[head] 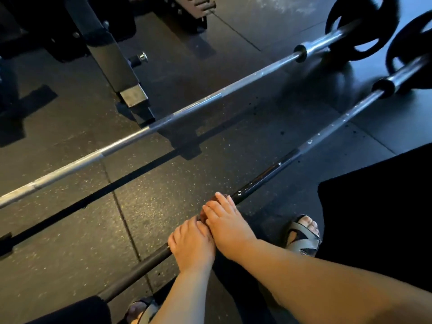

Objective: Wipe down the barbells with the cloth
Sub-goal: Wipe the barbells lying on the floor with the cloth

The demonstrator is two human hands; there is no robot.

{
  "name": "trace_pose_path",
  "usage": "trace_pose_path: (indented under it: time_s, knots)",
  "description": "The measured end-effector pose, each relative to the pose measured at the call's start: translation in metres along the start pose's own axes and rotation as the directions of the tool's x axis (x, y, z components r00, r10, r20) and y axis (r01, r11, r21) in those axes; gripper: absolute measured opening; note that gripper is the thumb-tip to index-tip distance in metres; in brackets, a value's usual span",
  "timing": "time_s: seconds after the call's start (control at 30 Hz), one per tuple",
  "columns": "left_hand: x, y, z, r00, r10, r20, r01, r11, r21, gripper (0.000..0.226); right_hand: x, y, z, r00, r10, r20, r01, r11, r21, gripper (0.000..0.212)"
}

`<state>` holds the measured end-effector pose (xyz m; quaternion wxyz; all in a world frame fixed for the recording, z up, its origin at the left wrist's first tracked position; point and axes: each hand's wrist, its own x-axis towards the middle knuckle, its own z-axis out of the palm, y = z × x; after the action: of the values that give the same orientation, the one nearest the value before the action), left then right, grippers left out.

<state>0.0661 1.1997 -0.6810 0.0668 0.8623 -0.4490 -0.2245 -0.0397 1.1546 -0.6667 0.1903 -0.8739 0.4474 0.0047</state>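
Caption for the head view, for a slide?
Left hand grips the near barbell, right hand holds a cloth on it; second barbell lies alongside on the floor.

Two hands: the left hand (194, 246) and the right hand (226, 223). One cloth (211, 199) shows under the right hand. There are two barbells, the near barbell (311, 142) under both hands and the far barbell (187, 110) beyond them. Two weight plates (360, 26) (411, 40), one per bar, lie far up-right. Two sandals (304, 237) (140, 309) are behind the hands.

The long silver steel barbell (187, 108) looks brushed and scuffed, with pale flecks. The nearer dark metal barbell (268, 174) has a glossy black stretch, and the speckled black rubber floor tiles (70, 230) look matt and grainy.
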Motion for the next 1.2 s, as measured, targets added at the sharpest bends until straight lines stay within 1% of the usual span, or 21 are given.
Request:
trace_pose_path:
  time_s: [0.07, 0.13, 0.2, 0.27, 0.33, 0.37, 0.43, 0.47, 0.5, 0.57, 0.63, 0.67, 0.7, 0.8, 0.9, 0.97, 1.03, 1.1, 1.13, 1.17, 1.2]
  knots:
    - [-0.002, 0.0, 0.0, 1.0, 0.02, -0.018, -0.02, 1.0, 0.003, 0.04, 0.002, 0.008, -0.005, 0.998, -0.055, 0.041, 0.054, 0.998, 0.023, 0.051]
    - [-0.003, -0.002, 0.0, 1.0, 0.021, -0.009, -0.021, 1.0, 0.008, 0.043, 0.003, 0.025, -0.011, 0.998, -0.054, 0.034, 0.053, 0.997, 0.053, 0.049]
    - [-0.002, -0.001, 0.0, 1.0, 0.003, 0.004, -0.003, 1.0, 0.021, 0.046, 0.003, 0.027, -0.011, 0.999, 0.031, -0.014, -0.03, 0.997, 0.066, 0.049]
    - [-0.001, 0.001, 0.0, 1.0, -0.009, 0.009, 0.009, 1.0, 0.026, 0.046, 0.003, 0.017, -0.006, 0.995, 0.098, -0.02, -0.096, 0.993, 0.071, 0.052]
    - [-0.004, 0.005, -0.002, 1.0, -0.016, 0.016, 0.016, 1.0, 0.018, 0.05, 0.001, 0.005, 0.0, 0.998, 0.053, 0.017, -0.053, 0.998, 0.019, 0.053]
    - [-0.005, 0.004, -0.003, 1.0, -0.008, 0.009, 0.008, 1.0, 0.011, 0.057, 0.001, 0.002, 0.002, 0.999, 0.003, 0.034, -0.003, 1.0, -0.009, 0.053]
    - [-0.007, 0.003, -0.005, 0.999, 0.036, -0.023, -0.036, 0.999, -0.005, 0.075, 0.002, 0.009, -0.001, 0.998, -0.048, 0.04, 0.048, 0.999, 0.009, 0.052]
    - [-0.007, 0.002, -0.006, 0.999, 0.044, -0.029, -0.044, 0.999, -0.005, 0.075, 0.003, 0.014, -0.002, 0.998, -0.051, 0.025, 0.05, 0.998, 0.038, 0.051]
    - [-0.005, 0.001, -0.007, 0.999, 0.037, -0.013, -0.037, 0.999, -0.007, 0.068, 0.004, 0.021, -0.003, 0.999, -0.041, 0.008, 0.04, 0.998, 0.056, 0.05]
    - [-0.004, 0.0, -0.006, 0.999, 0.013, 0.038, -0.012, 1.0, -0.021, 0.049, 0.002, 0.03, -0.001, 0.998, 0.042, -0.039, -0.039, 0.997, 0.066, 0.048]
    - [-0.004, 0.0, -0.006, 0.999, 0.009, 0.044, -0.007, 0.999, -0.039, 0.045, -0.001, 0.027, 0.002, 0.979, 0.187, -0.085, -0.177, 0.978, 0.108, 0.049]
    - [-0.005, 0.001, -0.006, 0.999, 0.01, 0.043, -0.008, 0.999, -0.042, 0.045, -0.003, 0.022, 0.003, 0.97, 0.226, -0.091, -0.215, 0.97, 0.117, 0.05]
    - [-0.006, 0.001, -0.004, 0.999, 0.013, 0.033, -0.011, 0.999, -0.038, 0.045, -0.005, 0.017, 0.004, 0.97, 0.229, -0.085, -0.22, 0.97, 0.104, 0.051]
    - [-0.006, -0.001, -0.001, 1.0, 0.014, 0.009, -0.013, 1.0, -0.028, 0.044, -0.004, 0.008, 0.004, 0.992, 0.127, -0.022, -0.125, 0.99, 0.072, 0.054]
    - [-0.003, -0.001, -0.001, 1.0, 0.007, 0.03, -0.006, 1.0, -0.018, 0.045, -0.002, 0.024, 0.001, 0.999, 0.041, 0.034, -0.044, 0.995, 0.086, 0.053]
    - [-0.001, 0.0, -0.002, 0.999, -0.001, 0.04, 0.001, 1.0, -0.008, 0.046, -0.002, 0.033, -0.003, 0.999, 0.027, 0.044, -0.031, 0.996, 0.088, 0.052]
    - [-0.001, 0.002, -0.001, 0.999, -0.01, 0.048, 0.01, 1.0, 0.006, 0.048, -0.002, 0.027, -0.005, 0.997, 0.072, 0.04, -0.075, 0.994, 0.076, 0.053]
    - [-0.002, 0.002, 0.0, 1.0, -0.002, 0.031, 0.002, 1.0, 0.024, 0.059, -0.001, 0.012, -0.004, 0.995, 0.088, 0.052, -0.09, 0.995, 0.046, 0.056]
    - [-0.003, 0.001, 0.0, 1.0, 0.005, 0.016, -0.006, 1.0, 0.03, 0.066, -0.001, 0.006, -0.003, 0.996, 0.06, 0.067, -0.062, 0.998, 0.027, 0.057]
    - [-0.002, 0.0, 0.001, 1.0, 0.003, 0.014, -0.003, 1.0, 0.02, 0.065, 0.0, 0.003, -0.002, 0.997, 0.021, 0.081, -0.022, 1.0, 0.015, 0.056]
    - [-0.001, -0.001, 0.002, 1.0, -0.003, 0.025, 0.003, 1.0, 0.009, 0.056, 0.001, 0.004, -0.004, 0.996, -0.008, 0.089, 0.006, 1.0, 0.022, 0.054]
